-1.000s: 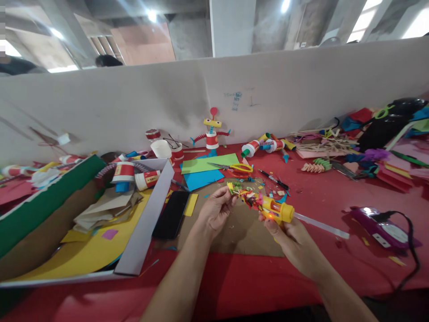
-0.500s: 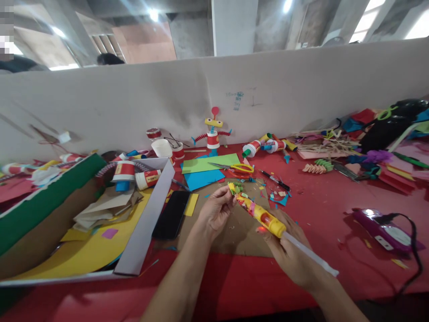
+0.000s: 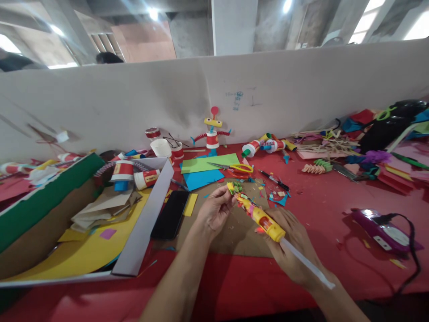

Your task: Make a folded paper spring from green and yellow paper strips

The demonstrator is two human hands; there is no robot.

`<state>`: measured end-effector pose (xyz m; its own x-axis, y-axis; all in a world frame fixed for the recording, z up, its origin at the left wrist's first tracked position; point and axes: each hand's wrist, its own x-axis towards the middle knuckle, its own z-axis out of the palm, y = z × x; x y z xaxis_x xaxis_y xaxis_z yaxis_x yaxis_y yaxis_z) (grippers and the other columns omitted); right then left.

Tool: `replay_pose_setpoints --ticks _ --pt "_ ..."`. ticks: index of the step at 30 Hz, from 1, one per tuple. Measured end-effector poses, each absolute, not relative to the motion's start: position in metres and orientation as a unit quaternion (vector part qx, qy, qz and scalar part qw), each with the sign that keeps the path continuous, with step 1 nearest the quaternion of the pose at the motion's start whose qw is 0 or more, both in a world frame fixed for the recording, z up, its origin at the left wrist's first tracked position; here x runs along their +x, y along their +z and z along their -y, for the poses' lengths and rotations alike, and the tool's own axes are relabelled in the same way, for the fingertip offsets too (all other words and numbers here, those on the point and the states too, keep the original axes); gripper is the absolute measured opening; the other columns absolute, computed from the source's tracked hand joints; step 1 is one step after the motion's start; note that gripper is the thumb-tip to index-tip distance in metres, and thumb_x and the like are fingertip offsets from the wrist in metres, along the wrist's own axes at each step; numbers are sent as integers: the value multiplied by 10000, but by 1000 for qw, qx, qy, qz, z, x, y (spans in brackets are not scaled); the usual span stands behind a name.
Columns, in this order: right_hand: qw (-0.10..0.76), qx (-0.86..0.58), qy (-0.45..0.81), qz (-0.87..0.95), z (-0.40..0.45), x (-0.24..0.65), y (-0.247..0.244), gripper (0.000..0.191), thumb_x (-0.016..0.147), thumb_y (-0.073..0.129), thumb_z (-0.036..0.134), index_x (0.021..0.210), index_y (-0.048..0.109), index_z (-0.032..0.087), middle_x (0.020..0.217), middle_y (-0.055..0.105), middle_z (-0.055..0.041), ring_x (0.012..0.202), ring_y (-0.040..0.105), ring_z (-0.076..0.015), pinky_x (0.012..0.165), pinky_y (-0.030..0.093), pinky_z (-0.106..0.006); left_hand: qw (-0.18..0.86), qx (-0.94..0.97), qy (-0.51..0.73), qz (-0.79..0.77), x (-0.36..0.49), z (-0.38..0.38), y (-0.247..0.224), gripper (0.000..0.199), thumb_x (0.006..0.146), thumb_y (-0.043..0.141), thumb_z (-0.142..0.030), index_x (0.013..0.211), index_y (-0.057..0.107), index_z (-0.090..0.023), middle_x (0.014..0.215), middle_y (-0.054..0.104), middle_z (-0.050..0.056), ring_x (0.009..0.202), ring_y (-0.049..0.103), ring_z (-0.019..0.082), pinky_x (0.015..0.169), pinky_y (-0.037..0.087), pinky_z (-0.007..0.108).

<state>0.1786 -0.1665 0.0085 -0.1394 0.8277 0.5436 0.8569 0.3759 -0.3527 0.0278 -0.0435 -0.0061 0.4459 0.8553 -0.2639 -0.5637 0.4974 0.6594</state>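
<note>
My right hand is wrapped round a yellow hot glue gun, with a long whitish glue stick running out of its back over my wrist. The gun's nozzle points up and left, close to the fingertips of my left hand. Those fingers pinch a small yellow paper piece. A green folded paper spring shows right beside it; whether the two are joined I cannot tell. Beneath both hands lies a brown cardboard sheet with coloured scraps on it.
Yellow-handled scissors lie on green paper. A phone rests beside an open box at left. A paper-cup robot figure stands by the wall. At right sits a purple power strip with a black cable.
The glue gun has shifted very slightly, and its glue stick tilts a little lower at the back. My left hand keeps its pinch in nearly the same place.
</note>
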Motion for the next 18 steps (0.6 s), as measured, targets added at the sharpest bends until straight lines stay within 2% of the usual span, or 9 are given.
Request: replay_pose_setpoints --ticks 5,9,13,18 --pt "342 -559 -32 755 166 179 9 130 866 445 226 983 490 189 875 596 -70 815 557 -220 705 452 -363 816 246 441 -282 27 43 -7 151 692 585 13 765 629 -111 629 595 1 541 580 71 585 513 165" --pt "373 -563 -51 736 167 185 5 158 874 448 270 1000 499 192 901 595 -78 845 568 -224 731 454 -355 823 223 442 -280 27 41 -9 139 688 596 6 742 618 -120 650 616 13 550 591 68 568 500 148" --pt "399 -599 5 694 170 192 1 168 885 432 311 979 520 203 893 597 -67 852 574 -214 749 455 -342 822 222 438 -288 27 40 -13 131 653 652 -23 702 601 -134 658 626 14 640 625 97 575 496 151" --pt "376 -669 54 639 168 209 -4 296 881 392 425 1016 517 194 964 600 -95 913 570 -241 767 450 -364 815 228 451 -283 28 39 -16 152 630 691 -53 721 596 -128 697 637 20 714 640 119 643 505 180"
